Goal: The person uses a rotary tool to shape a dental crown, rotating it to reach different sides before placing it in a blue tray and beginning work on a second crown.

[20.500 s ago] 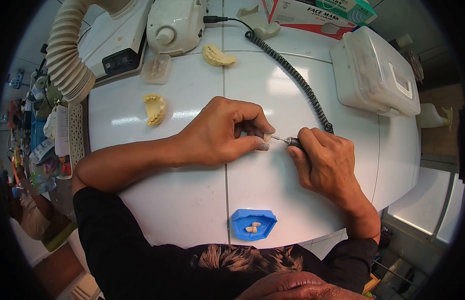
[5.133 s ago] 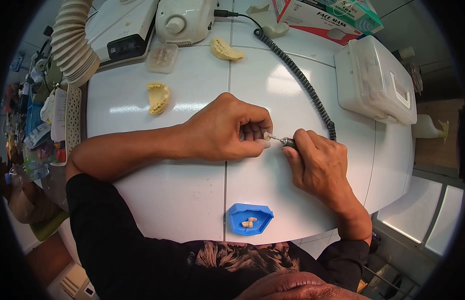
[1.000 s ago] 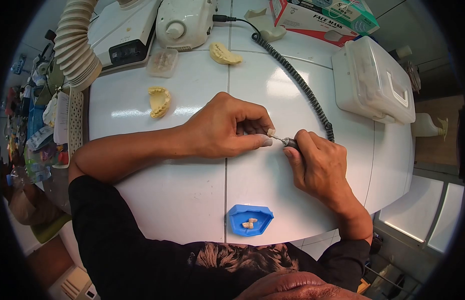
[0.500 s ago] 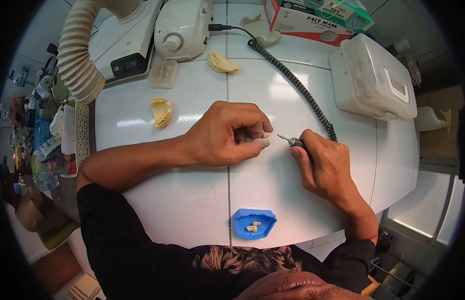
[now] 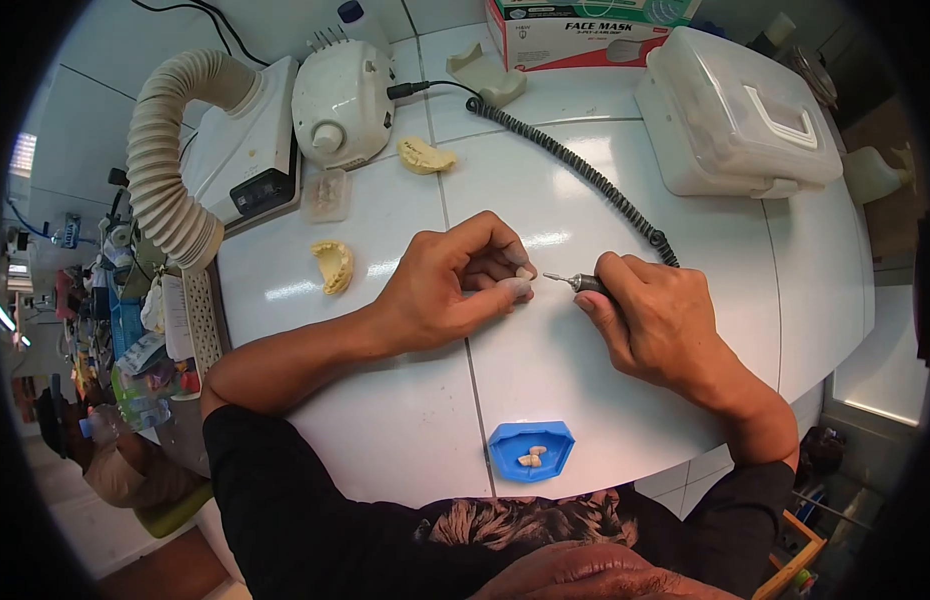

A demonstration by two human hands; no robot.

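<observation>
My left hand [image 5: 465, 275] pinches a small tooth-coloured piece [image 5: 525, 273] between thumb and fingertips, which look dusty. My right hand [image 5: 650, 315] is closed round a dark rotary handpiece [image 5: 588, 284]. Its thin metal bit points left at the small piece, with a narrow gap between them. From near the right hand a coiled black cord [image 5: 585, 170] runs up to a white control box [image 5: 342, 105]. A blue tray [image 5: 504, 465] holding a few tooth-coloured pieces [image 5: 532, 457] lies near the table's front edge.
Yellowish dental casts [image 5: 333, 266] stand left and behind the hands. Behind are a small clear box [image 5: 328, 196], a white unit with a ribbed hose [image 5: 155, 150], a mask box [image 5: 585, 38] and a lidded white case [image 5: 740, 115]. Another person sits at the far left.
The whole view has shifted and turned slightly. The bit is a little closer to the small piece, and the left fingers have changed their hold slightly.
</observation>
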